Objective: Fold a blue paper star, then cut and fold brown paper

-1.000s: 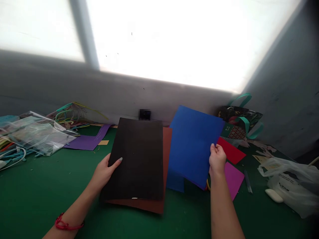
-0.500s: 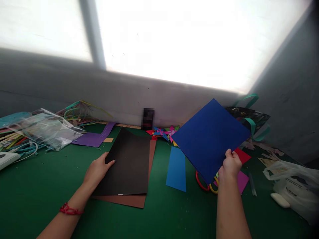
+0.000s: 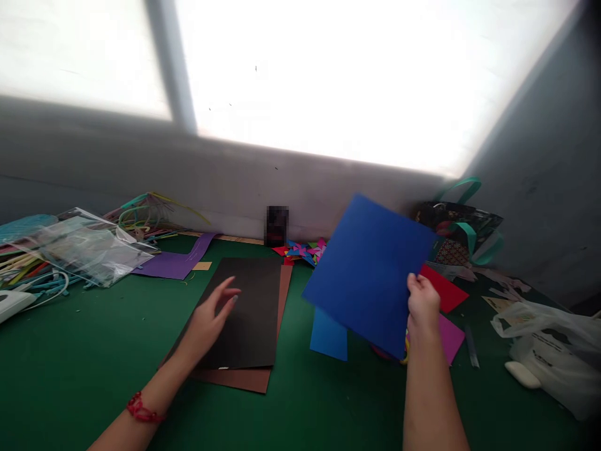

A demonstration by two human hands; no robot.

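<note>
In the head view, the right hand [image 3: 424, 304] has its fingers closed on the lower right edge of a blue paper sheet [image 3: 370, 269], which is tilted and appears to be raised off the green surface [image 3: 117, 351]. The left hand [image 3: 206, 319] has its fingers loosely spread and holding nothing, over a black paper sheet [image 3: 253, 319]; whether they touch it I cannot tell.

As for progress, the black sheet lies flat, nearly covering a brown paper sheet [image 3: 244, 379] that shows along its right and near edges (the two are not squared up). That pair looks set down, while the blue sheet has yet to be laid down. No cut or fold shows on the large sheets, so I judge any work on them to be at an early stage.

Beyond the fingers of both hands, toward the wall, sit small folded paper pieces [image 3: 303, 252] in several colours, apparently finished. To the left of the right fingers, a light blue paper strip [image 3: 328, 338] is partly hidden by the blue sheet; just beside those fingers, on the other side, are a red paper [image 3: 446, 289] and a magenta paper [image 3: 451, 341]. Farther off, beyond and to the left of the left fingers, lies a cut purple paper [image 3: 171, 264].
</note>
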